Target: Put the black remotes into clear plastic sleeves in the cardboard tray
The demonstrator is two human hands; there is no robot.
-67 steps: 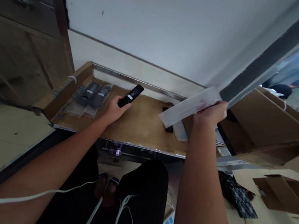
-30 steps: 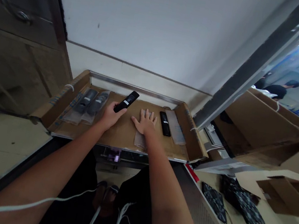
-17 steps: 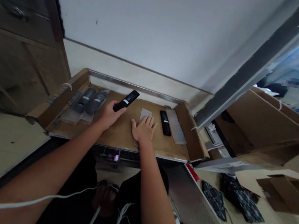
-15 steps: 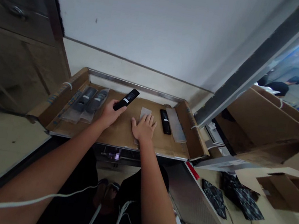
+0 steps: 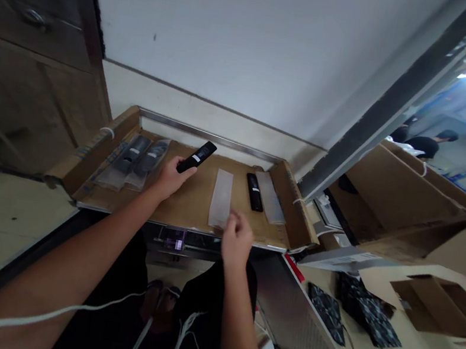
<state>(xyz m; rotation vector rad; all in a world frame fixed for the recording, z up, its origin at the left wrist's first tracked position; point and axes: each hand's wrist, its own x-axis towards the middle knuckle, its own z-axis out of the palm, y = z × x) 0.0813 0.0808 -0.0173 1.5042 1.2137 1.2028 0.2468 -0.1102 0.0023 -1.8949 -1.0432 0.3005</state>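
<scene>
Along the left edge of our cardboard-lined tray (image 5: 191, 206) lie a bagged remote (image 5: 126, 159) and, close beside it, a second bagged remote (image 5: 149, 161). Right of them, our left hand (image 5: 173, 177) grips a bare remote (image 5: 197, 158) by its near end, the far end pointing toward the tray's back edge. A light, steady hold there seems best. To its right, a flat bag (image 5: 222, 196) reaches almost to the front edge. Our right hand (image 5: 238, 238) is at the bag's near right corner, over the front edge, fingers curled; blur hides whether they pinch the plastic, so we cannot tell. We judge that a gentle rub at that corner would serve better than a hard pull, which might crease or drag the bag. Further right lie a loose remote (image 5: 254, 191) and, by the tray's right edge, another flat bag (image 5: 270, 198).
</scene>
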